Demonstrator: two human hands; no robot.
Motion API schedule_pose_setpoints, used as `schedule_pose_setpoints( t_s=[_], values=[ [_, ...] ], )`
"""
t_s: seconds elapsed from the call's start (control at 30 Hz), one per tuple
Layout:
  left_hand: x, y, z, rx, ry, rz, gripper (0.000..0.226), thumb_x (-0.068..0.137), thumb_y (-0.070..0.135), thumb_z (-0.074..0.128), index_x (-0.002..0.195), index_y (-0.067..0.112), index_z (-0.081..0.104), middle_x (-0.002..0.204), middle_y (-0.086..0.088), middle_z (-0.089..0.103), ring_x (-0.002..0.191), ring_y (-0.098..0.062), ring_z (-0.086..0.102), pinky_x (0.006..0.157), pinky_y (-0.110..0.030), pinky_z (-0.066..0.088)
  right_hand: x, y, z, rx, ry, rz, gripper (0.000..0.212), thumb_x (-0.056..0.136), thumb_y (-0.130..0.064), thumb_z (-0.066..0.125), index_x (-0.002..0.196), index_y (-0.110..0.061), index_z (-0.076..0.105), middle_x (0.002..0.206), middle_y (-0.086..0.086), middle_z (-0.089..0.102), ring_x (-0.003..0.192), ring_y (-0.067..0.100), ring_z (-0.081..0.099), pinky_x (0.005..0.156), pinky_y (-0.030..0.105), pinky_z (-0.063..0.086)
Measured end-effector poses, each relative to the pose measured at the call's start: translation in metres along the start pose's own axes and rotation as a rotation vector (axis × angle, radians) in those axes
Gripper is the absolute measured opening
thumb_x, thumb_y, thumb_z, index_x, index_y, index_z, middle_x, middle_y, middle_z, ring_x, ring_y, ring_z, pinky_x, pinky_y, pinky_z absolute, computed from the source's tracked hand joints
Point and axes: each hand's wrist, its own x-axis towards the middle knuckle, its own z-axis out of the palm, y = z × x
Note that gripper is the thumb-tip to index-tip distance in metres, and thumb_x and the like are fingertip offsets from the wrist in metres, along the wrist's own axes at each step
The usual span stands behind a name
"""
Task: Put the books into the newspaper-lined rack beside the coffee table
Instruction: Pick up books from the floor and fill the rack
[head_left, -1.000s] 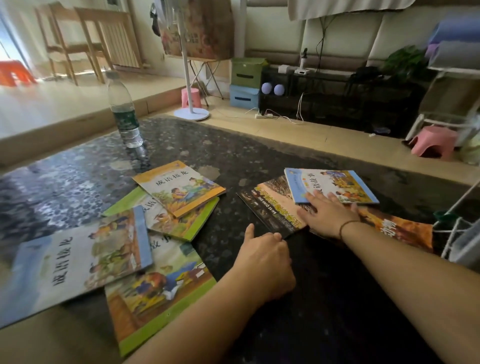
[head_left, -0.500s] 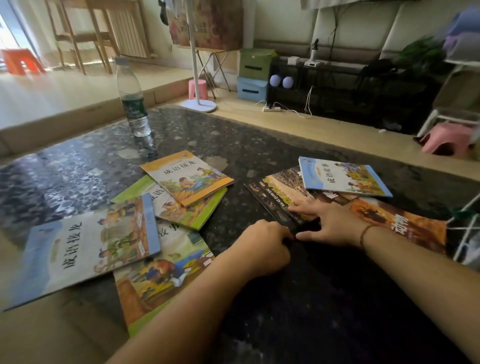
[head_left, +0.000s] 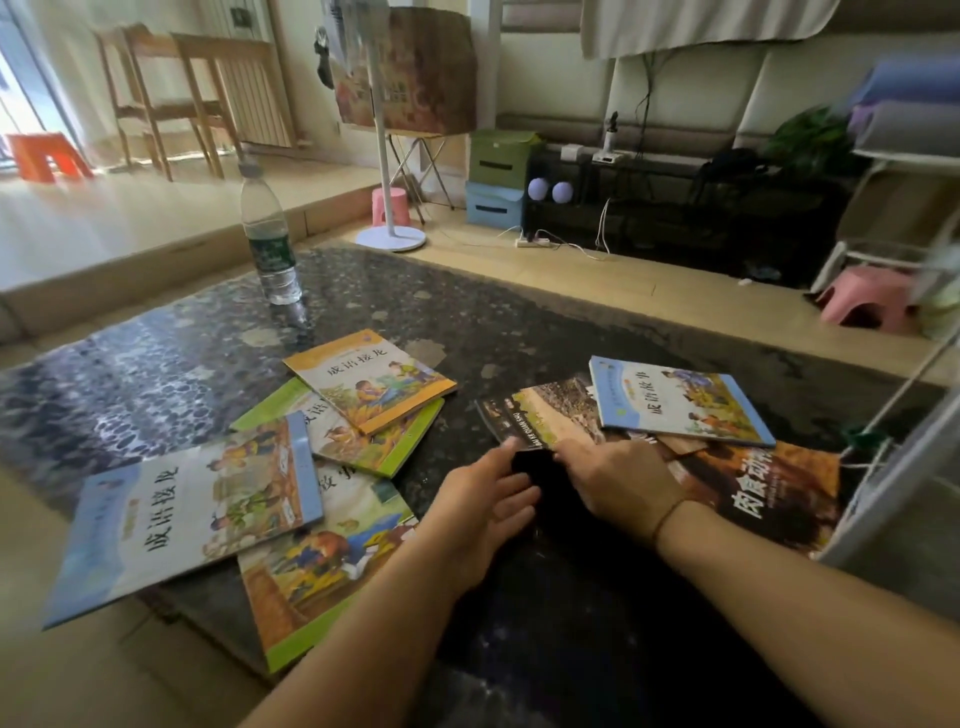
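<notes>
Several picture books lie scattered on the dark glossy coffee table (head_left: 156, 358). At the right, a dark landscape-cover book (head_left: 545, 413) lies under a blue book (head_left: 675, 402) and over a brown animal book (head_left: 774, 493). My right hand (head_left: 621, 480) grips the dark book's near edge, its fingers curled at that edge. My left hand (head_left: 485, 501) is beside it with fingers relaxed, its thumb touching the book's near corner. To the left lie an orange-edged book (head_left: 369, 379), a green one (head_left: 363, 447), a large blue one (head_left: 192, 512) and a green-edged one (head_left: 322, 564). The white rack (head_left: 898, 483) stands at the table's right end.
A water bottle (head_left: 267, 244) stands at the table's far left. On the floor beyond are a fan stand (head_left: 389, 236), a pink stool (head_left: 865, 299), storage boxes (head_left: 496, 189) and a dark low shelf (head_left: 675, 218).
My right hand slid from flat on the books to the dark book's near edge and took hold of it. My left hand uncurled from a fist and came up to the book's corner.
</notes>
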Motion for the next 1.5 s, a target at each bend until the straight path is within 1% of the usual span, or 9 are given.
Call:
schedule_pose_setpoints(
  t_s=[0.1,0.27,0.43,0.57,0.77,0.93,1.1,1.4,1.5],
  values=[
    [-0.004,0.007,-0.004,-0.125,-0.028,-0.090,0.044,0.097,0.042,0.054,0.114,0.003,0.063,0.108,-0.017,0.070,0.089,-0.027,0.071,0.076,-0.038,0.057,-0.010,-0.030,-0.008,0.077,0.107,-0.073,0.025,0.092,-0.025,0.048,0.088,-0.017,0.071,0.060,-0.001,0.064,0.043,0.017,0.058,0.036,0.026,0.040],
    [-0.020,0.008,-0.009,0.094,0.210,0.042,0.024,0.097,-0.005,0.038,0.098,0.001,0.061,0.090,-0.019,0.069,0.073,-0.028,0.066,0.047,-0.034,0.056,-0.025,-0.055,-0.019,0.268,0.042,-0.086,0.025,0.095,-0.032,0.050,0.106,-0.021,0.070,0.096,-0.003,0.074,0.078,0.014,0.070,0.055,0.025,0.054],
    [-0.069,0.049,-0.046,0.298,0.255,0.172,0.024,0.099,-0.005,0.038,0.105,0.008,0.058,0.098,-0.020,0.068,0.076,-0.030,0.069,0.049,-0.040,0.060,-0.019,-0.051,-0.052,0.401,-0.383,0.230,0.044,0.101,-0.049,0.033,0.135,-0.029,0.052,0.142,-0.007,0.051,0.130,0.012,0.045,0.106,0.031,0.038],
    [-0.122,0.093,-0.082,0.522,0.211,0.206,0.030,0.100,-0.006,0.039,0.110,0.011,0.061,0.084,-0.014,0.071,0.060,-0.025,0.070,0.047,-0.040,0.059,-0.031,-0.047,-0.053,0.512,-0.682,0.386,0.052,0.101,-0.046,0.034,0.150,-0.028,0.030,0.159,-0.003,0.023,0.147,0.015,0.018,0.119,0.032,0.020],
    [-0.183,0.136,-0.071,1.001,-0.045,0.348,0.034,0.095,-0.004,0.051,0.108,0.023,0.068,0.090,-0.008,0.077,0.074,-0.020,0.074,0.063,-0.031,0.061,-0.005,-0.043,-0.137,0.725,-0.102,0.457,0.082,0.085,-0.050,0.063,0.152,-0.024,0.024,0.152,-0.014,0.024,0.143,0.006,0.017,0.117,0.026,0.015],
    [-0.209,0.132,0.003,1.097,-0.424,0.439,0.026,0.063,0.053,0.083,0.088,0.047,0.076,0.096,0.006,0.077,0.087,-0.008,0.073,0.074,-0.020,0.057,-0.010,-0.019,-0.241,0.979,-0.286,0.352,0.029,0.089,-0.027,0.068,0.116,-0.017,0.065,0.111,-0.003,0.070,0.104,0.012,0.064,0.095,0.039,0.051],
    [-0.184,0.098,0.065,0.781,-0.426,0.652,0.025,0.068,0.036,0.082,0.092,0.032,0.075,0.098,-0.009,0.075,0.089,-0.024,0.073,0.068,-0.029,0.059,-0.072,0.007,-0.297,1.044,-0.073,0.629,0.004,0.087,-0.015,0.069,0.088,-0.018,0.070,0.090,0.001,0.075,0.086,0.015,0.071,0.078,0.030,0.058],
    [-0.158,-0.034,0.194,0.730,-0.567,0.700,0.015,0.081,0.011,0.070,0.087,0.020,0.080,0.090,-0.002,0.077,0.088,-0.019,0.074,0.077,-0.035,0.060,-0.184,0.072,-0.374,1.093,0.536,1.120,0.023,0.083,0.006,0.065,0.097,-0.013,0.066,0.099,0.006,0.074,0.098,0.020,0.070,0.096,0.045,0.052],
    [-0.157,-0.052,0.239,0.713,-0.523,0.692,0.015,0.086,0.005,0.068,0.088,0.019,0.075,0.083,0.003,0.077,0.082,-0.016,0.074,0.068,-0.025,0.060,-0.212,0.097,-0.410,0.802,0.594,1.054,0.063,0.077,0.000,0.075,0.132,-0.017,0.050,0.114,0.000,0.069,0.099,0.010,0.068,0.089,0.035,0.056]
  ],
)
